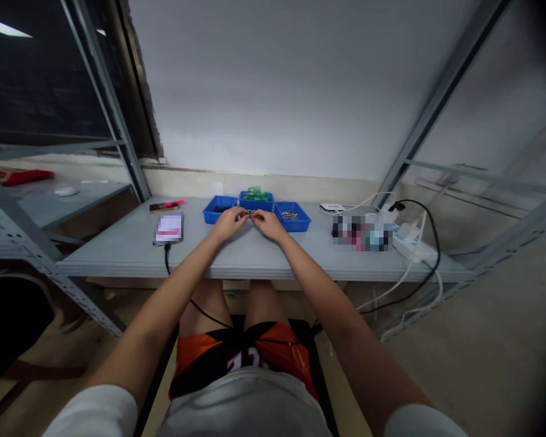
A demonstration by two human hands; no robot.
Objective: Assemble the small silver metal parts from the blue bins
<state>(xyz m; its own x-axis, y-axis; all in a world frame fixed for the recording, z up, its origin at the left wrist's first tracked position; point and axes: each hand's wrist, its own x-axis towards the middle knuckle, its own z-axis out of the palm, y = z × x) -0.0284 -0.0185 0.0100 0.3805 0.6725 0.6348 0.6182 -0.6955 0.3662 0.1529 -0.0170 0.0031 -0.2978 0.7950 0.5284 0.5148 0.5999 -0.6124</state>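
Observation:
My left hand (230,222) and my right hand (267,224) meet over the grey table (118,249), just in front of three blue bins. Both hands are pinched together on a small metal part (250,213) held between the fingertips; it is too small to name. The left blue bin (218,210) holds dark pieces, the middle blue bin (256,199) holds green pieces, and the right blue bin (292,216) holds small metal pieces.
A phone (168,229) with a black cable lies at the left, a pink pen (167,206) behind it. At the right sit a white power strip (408,237), white and black cables, and a white device (332,207). Metal shelf posts flank the table.

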